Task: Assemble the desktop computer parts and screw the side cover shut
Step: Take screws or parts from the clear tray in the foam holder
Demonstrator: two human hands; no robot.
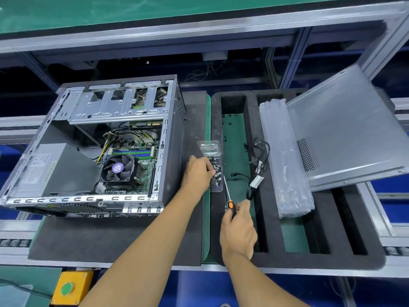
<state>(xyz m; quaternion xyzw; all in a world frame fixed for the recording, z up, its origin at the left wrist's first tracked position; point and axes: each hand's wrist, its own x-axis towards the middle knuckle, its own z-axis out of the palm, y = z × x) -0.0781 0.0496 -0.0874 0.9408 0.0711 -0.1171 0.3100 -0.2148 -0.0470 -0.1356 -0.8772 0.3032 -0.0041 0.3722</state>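
Two hands work: our left hand (199,171) pinches screws in the clear screw box (215,173), our right hand (239,229) grips the screwdriver (229,199). Open computer case (93,147) at nine o'clock, side cover (345,129) at two; labels unreadable.

Lots of grey and green here

We see an orange-black screwdriver (230,206), silver perforated side cover (345,131), and green mat (207,218).
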